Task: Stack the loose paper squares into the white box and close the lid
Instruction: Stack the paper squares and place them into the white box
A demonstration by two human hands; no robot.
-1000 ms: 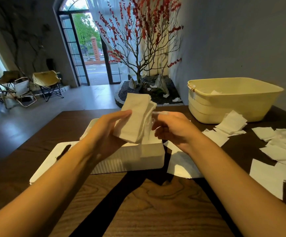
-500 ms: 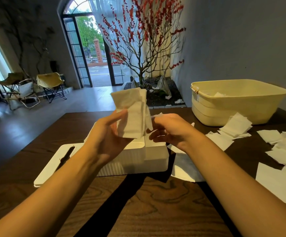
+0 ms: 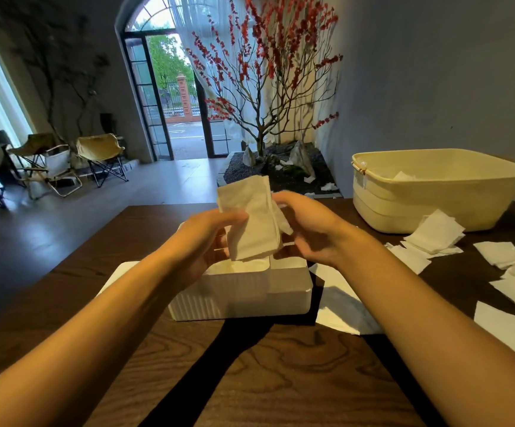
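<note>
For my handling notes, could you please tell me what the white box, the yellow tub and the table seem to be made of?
White box: likely matte plastic, with moulded vertical ribs. Yellow tub: smooth plastic, with a soft sheen and rolled rim. Table: dark wood or veneer, with swirling grain visible.

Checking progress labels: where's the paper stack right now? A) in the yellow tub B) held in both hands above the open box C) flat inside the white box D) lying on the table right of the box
B: the paper stack sits upright between the left hand and right hand, both with a grip on it, above the open white box.
</note>
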